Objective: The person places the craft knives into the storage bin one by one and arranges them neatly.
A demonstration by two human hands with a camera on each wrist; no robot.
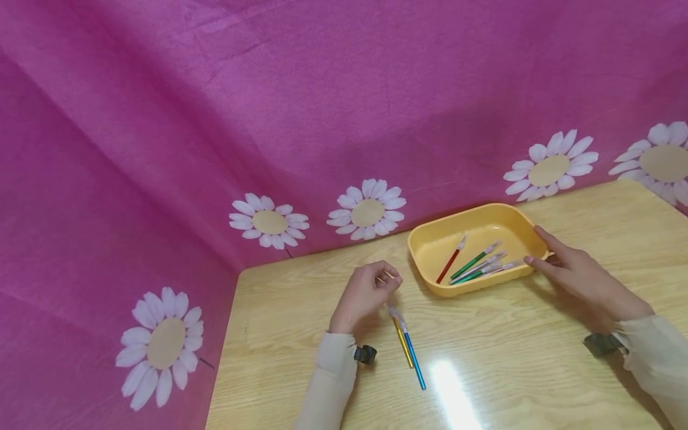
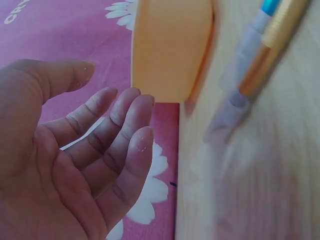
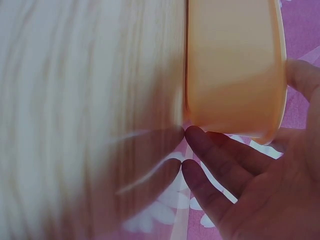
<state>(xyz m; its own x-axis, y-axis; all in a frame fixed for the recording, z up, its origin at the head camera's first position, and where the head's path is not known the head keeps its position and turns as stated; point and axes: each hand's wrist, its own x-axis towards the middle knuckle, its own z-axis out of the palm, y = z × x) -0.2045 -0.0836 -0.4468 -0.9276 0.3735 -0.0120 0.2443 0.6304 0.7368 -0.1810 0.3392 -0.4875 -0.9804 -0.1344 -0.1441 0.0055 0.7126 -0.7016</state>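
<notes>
Knives (image 1: 414, 360), blue and gold: on table (image 1: 279, 334), beside your left hand (image 1: 371, 289), fingers loosely spread. Your right hand (image 1: 583, 272) grips tray (image 1: 467, 289). Cloth (image 1: 349, 89) lettering: "CR", remainder illegible.

Can count 7 slim capped tools (image 1: 467, 266) total: 5 in 1 yellow tray (image 1: 484, 286), i.e. 1 red tool (image 1: 448, 267), 2 grn tools (image 1: 469, 277) & 2 silvery tools (image 1: 475, 269), plus 2 on 1 tabletop (image 1: 269, 358), viz. 1 gold tool (image 1: 403, 342) & 1 blue tool (image 1: 415, 361). Also counting 1 L hand (image 1: 367, 292) & 1 R hand (image 1: 588, 278), so 2 hands w/ 2 pale sleeves (image 1: 329, 370) & 2 dark wrist gadgets (image 1: 365, 355), 1 of each per arm. In head view, making out 5 printed daisies (image 1: 367, 213), incl. 1 cut off at R edge.
</notes>
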